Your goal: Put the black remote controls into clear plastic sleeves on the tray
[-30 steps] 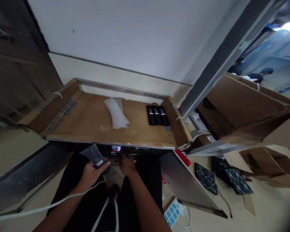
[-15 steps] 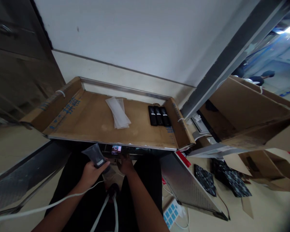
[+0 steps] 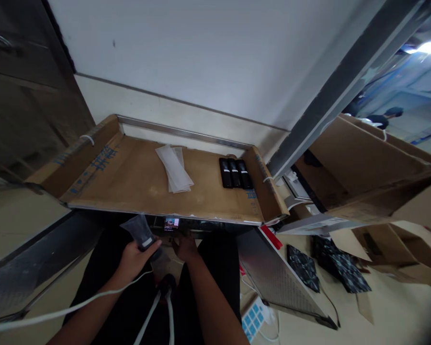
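Observation:
Between my knees, my left hand [image 3: 136, 258] is closed around a dark, flat, oblong device in a clear plastic sleeve [image 3: 141, 232]. The device has a small white label, and the sleeve's loose end sticks out beyond it. My right hand [image 3: 185, 247] is in shadow under the tray's front edge, beside a phone with a lit screen [image 3: 171, 224]. Its fingers look apart, with nothing visible in them; whether they touch the phone is unclear. Above, the cardboard-lined tray [image 3: 140, 184] bears clear plastic sleeves [image 3: 175, 168] mid-way and three black labelled devices [image 3: 235, 173] on the right.
Metal flaps [image 3: 280, 278] flank my legs. A white cable [image 3: 104, 292] crosses my left forearm. At right stand a large cardboard box [image 3: 373, 167] and a grey post [image 3: 330, 100]. A power strip [image 3: 253, 318] and dark patterned packages [image 3: 339, 263] lie on the floor.
The view has shifted very slightly. My left hand still grips the sleeved device, and my right hand stays by the phone.

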